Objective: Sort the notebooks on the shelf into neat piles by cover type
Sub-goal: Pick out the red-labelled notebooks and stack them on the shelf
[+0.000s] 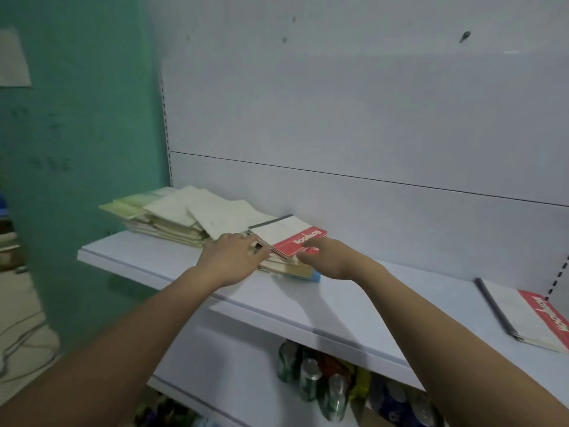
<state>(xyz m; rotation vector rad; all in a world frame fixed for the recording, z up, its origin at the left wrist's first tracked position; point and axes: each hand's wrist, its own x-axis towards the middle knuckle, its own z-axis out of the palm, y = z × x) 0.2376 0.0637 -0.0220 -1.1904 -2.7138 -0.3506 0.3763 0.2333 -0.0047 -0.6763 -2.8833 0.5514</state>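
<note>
At the far left, a green painted wall (80, 118) meets the pale grey back panel (338, 103) of the shelving unit. On the white flat shelf (354, 291), towards its left end and close against the back panel, sits a loose, fanned heap of cream and pale green paper-covered notebooks (172, 214); their covers are plain and matte, their edges stick out at different angles, and several lie skewed over one another.

Just right of that heap, touching it, is a shorter pile whose top notebook, white with a red band and a grey spine strip (288, 235), bears white lettering seen upside down from here. Beneath it are cream page edges and a light blue cover at the bottom near corner.

The left hand (234, 257) rests against the left near side of this pile, fingers stretched fairly straight and pressed to the stacked edges. The right hand (326, 257) reaches to the pile's right near corner, its fingers bent down over the red band and the corner of the top cover; how firmly it holds cannot be told, as the fingertips are blurred.

Well apart, at the far right end of the shelf, lies 1 more white notebook with a red band and grey spine (529, 318), flat and partly cut off by the frame edge.

Below the shelf, on a lower level, stand several green drink cans (308, 377) beside colourful packets (397, 402).
</note>
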